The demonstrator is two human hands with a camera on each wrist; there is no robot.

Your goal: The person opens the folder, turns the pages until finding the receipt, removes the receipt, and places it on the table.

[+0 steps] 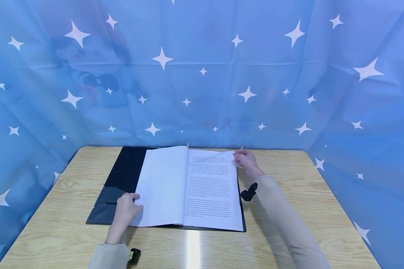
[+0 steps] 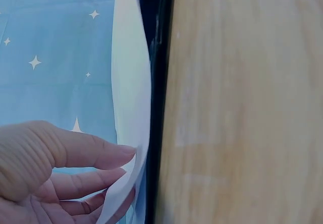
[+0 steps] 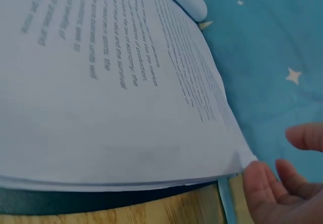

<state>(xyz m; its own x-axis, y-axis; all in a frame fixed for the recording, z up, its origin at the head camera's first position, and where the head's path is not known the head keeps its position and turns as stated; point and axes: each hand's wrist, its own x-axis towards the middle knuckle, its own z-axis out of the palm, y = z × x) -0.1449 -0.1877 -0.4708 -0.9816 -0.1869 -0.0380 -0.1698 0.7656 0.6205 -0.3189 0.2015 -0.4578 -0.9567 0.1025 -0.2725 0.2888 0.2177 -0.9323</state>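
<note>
A black folder point(image 1: 128, 164) lies spread on the table, with paper sheets opened like a book on it. The left-hand page point(image 1: 163, 186) looks blank; the right-hand page point(image 1: 208, 186) carries lines of print. My left hand point(image 1: 126, 209) is at the lower left edge of the blank page. In the left wrist view its thumb and fingers pinch the curved paper edge point(image 2: 132, 88). My right hand point(image 1: 245, 160) is at the printed page's upper right corner. The right wrist view shows a fingertip point(image 3: 256, 176) touching that corner, the thumb held apart.
The wooden table point(image 1: 289, 186) stretches out on both sides of the folder. A blue curtain with white stars point(image 1: 202, 86) hangs behind it and along its sides. A pocket flap point(image 1: 104, 205) covers the folder's lower left. Light glares on the table's front point(image 1: 193, 246).
</note>
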